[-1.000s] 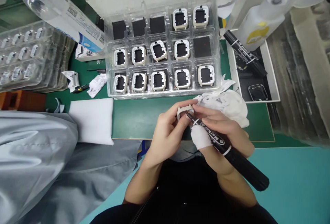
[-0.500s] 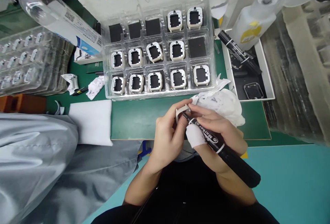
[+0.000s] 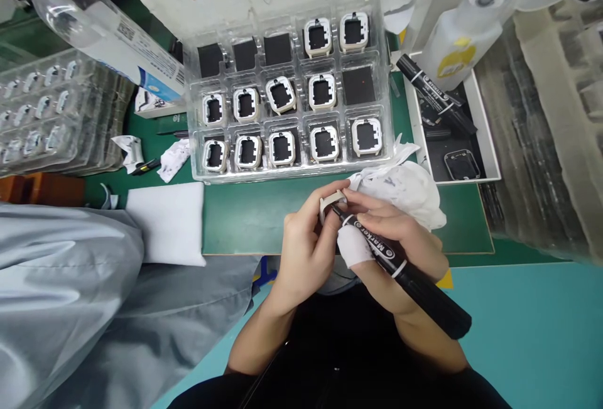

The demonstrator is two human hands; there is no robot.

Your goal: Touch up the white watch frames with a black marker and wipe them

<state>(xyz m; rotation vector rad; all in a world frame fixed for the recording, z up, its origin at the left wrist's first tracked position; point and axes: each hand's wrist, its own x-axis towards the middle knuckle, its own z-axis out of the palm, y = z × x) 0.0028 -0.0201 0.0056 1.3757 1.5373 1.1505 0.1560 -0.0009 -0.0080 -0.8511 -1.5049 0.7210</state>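
Observation:
Between the fingers of my left hand (image 3: 308, 242) is a small pale watch-case frame (image 3: 333, 198), tilted so that its side faces up. My right hand (image 3: 400, 233) grips a black marker (image 3: 409, 277), whose tip reaches the inner side of the frame. White wrapping (image 3: 353, 247) covers the thumb of my right hand. The fingertips of both hands meet around the frame, hiding part of it. Just beyond them, a clear plastic tray (image 3: 292, 173) holds several similar frames (image 3: 282, 148) in its pockets; a few pockets show only dark pads.
A crumpled white cloth (image 3: 414, 192) lies right of my hands. Behind it stands a white box (image 3: 490, 145) with markers. A white foam sheet (image 3: 164, 223) lies at left, beside a person's grey-blue clothing (image 3: 61, 296). Stacked trays (image 3: 42, 114) and bottles (image 3: 447, 51) flank the bench.
The view has shifted very slightly. Both hands keep hold of the frame and the marker, with the marker's rear end a touch further left and up.

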